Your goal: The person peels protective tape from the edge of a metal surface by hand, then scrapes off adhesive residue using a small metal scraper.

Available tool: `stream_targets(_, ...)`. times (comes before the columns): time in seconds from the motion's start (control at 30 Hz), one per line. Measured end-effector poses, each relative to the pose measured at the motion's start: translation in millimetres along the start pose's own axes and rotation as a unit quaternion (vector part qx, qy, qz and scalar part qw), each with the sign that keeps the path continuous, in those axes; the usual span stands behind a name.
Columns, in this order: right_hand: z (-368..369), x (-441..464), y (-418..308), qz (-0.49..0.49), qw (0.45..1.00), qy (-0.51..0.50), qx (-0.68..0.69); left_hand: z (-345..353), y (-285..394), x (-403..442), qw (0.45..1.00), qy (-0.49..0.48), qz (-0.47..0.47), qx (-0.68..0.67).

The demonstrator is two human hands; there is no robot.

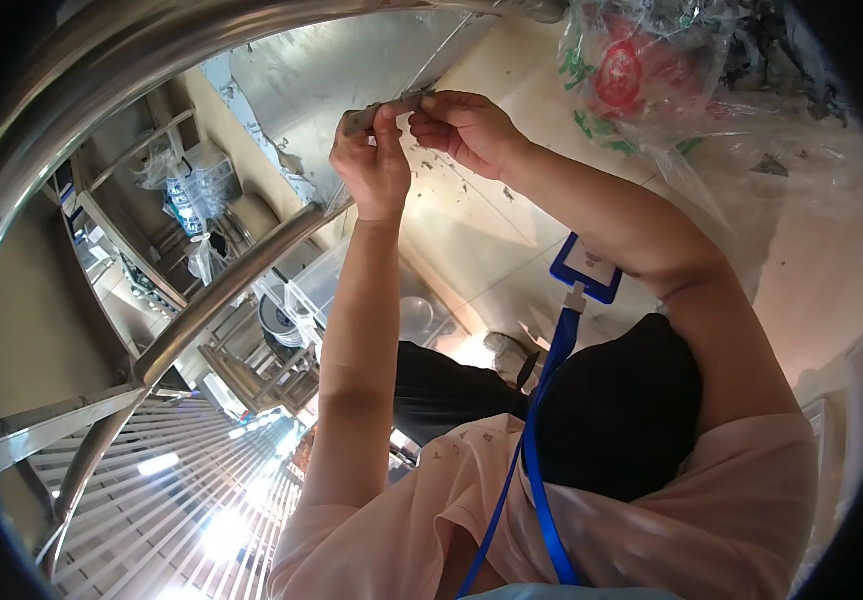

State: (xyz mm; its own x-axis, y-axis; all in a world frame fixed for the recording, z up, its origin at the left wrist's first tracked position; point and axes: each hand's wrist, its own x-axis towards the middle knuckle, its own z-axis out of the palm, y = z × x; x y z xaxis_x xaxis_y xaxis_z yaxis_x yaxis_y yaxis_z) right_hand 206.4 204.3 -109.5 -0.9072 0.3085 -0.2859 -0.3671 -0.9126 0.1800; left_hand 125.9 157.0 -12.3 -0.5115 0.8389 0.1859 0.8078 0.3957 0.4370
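Floor: pale tiles (551, 300) lie under the work, with a clear plastic bag (651, 75) printed in red and green resting at the far right.
Metal sheet: a broad, dull surface (321, 80) lies beyond the left hand.
Metal rail: a round bar (221, 300) slants up from the lower left toward the sheet, apart from the fingers.
Left hand: it (371, 165) is curled, thumb pressed along the grey strip and fingers folded behind; the grip looks clamped on it, with no gap beyond the strip's thickness.
Right hand: it (469, 130) comes in from the other side, thumb and forefinger pinched together at the strip's right end, the other fingers curled below.
Badge: a blue-edged card holder (588, 268) hangs on a blue lanyard, near the right forearm.
Grey strip: the thin piece (406, 104) is held up between both hands, above the floor. It is probably light and fairly stiff, perhaps easy to bend or snap at a thin part; its material cannot be told. The ends seem the best places for a fingertip hold, with thin edges possibly sharp.
Scraps: small dark bits (508, 193) are scattered on the tiles below the hands.
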Motion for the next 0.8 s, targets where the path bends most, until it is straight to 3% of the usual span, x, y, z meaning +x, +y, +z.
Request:
stream_targets(0.17,-6.1,7.6,-0.6,0.0,1.0,-0.015,0.016,13.8,9.3,-0.3,0.989,0.078,0.086,0.088)
stream_targets(0.8,-16.7,8.7,-7.2,-0.013,0.999,-0.049,0.02,18.3,18.5,1.9,0.991,0.061,0.04,0.11)
